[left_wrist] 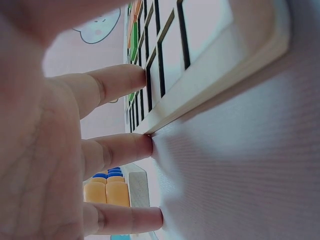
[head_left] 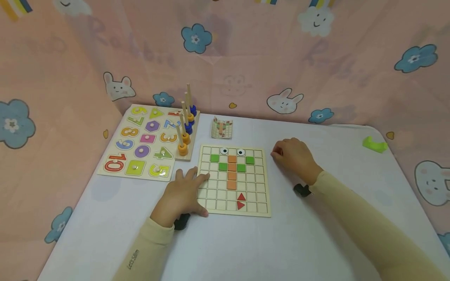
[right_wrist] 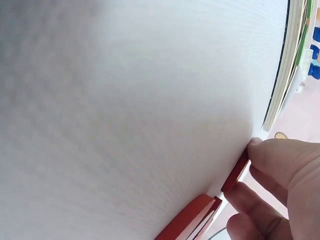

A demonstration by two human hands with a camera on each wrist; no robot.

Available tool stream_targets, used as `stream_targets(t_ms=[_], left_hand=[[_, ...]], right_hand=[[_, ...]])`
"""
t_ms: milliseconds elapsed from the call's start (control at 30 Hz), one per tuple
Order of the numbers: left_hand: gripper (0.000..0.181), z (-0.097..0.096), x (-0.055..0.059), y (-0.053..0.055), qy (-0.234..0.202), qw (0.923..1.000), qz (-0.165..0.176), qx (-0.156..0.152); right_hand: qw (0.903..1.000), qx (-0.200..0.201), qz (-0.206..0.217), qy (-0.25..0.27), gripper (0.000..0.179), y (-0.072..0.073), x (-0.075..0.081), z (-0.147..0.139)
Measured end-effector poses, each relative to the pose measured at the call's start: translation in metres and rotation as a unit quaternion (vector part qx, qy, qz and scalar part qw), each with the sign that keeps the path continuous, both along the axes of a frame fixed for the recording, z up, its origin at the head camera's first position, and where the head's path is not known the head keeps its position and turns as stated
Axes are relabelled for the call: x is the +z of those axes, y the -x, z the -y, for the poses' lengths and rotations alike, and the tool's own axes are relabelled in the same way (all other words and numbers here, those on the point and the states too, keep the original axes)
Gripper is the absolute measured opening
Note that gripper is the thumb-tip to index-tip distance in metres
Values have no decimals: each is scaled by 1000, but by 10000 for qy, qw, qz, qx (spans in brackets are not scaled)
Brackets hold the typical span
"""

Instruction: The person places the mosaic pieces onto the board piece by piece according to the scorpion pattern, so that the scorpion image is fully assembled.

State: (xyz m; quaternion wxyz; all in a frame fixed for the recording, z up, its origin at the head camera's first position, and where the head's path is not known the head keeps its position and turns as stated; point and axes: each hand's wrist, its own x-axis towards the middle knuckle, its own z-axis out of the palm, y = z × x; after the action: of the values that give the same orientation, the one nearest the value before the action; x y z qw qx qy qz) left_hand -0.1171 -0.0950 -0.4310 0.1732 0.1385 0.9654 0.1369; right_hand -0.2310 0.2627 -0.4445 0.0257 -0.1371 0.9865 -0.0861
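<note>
A square wooden grid board (head_left: 214, 195) lies flat on the table, bearing orange and green squares, two eye discs and two red triangles (head_left: 241, 197). My left hand (head_left: 179, 197) rests at its left edge with spread fingers; one fingertip (left_wrist: 135, 77) touches the grid, others touch the table beside the rim. To the right of the board, my right hand (head_left: 295, 159) pinches a small red piece (right_wrist: 236, 171) between thumb and finger, low over the tabletop. A second red piece (right_wrist: 187, 217) lies close by. From the head view, the right hand hides both pieces.
A small printed picture card (head_left: 222, 128) lies behind the board. At the left are a number-and-shape puzzle board (head_left: 121, 150) and a peg stand (head_left: 183, 157) with blue and orange rings. A bright green object (head_left: 374, 145) lies at the far right, near the pink cloth backdrop (head_left: 242, 70).
</note>
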Motion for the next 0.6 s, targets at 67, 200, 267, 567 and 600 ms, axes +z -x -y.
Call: stream_targets(t_ms=[67,200,267,567,600], left_hand=[[113,0,-1,0,-14,10000,-4,2],[114,1,-1,1,22,10000,-12,-10],[114,1,0,1,48,10000,-2,-11],[114,0,3,0,58,10000,62,-18],[114,0,3,0,59,10000,64,-24]], right_hand=[[9999,-19,28,103,16,-1,0,1],[9996,-38,20,264,18,-3,0,0],[9998,-19,-24,219,23,-3,1,-2],[9983,305,411,290,30,-9,12,-12],[9976,411,464,314,28,-10,13,-14]])
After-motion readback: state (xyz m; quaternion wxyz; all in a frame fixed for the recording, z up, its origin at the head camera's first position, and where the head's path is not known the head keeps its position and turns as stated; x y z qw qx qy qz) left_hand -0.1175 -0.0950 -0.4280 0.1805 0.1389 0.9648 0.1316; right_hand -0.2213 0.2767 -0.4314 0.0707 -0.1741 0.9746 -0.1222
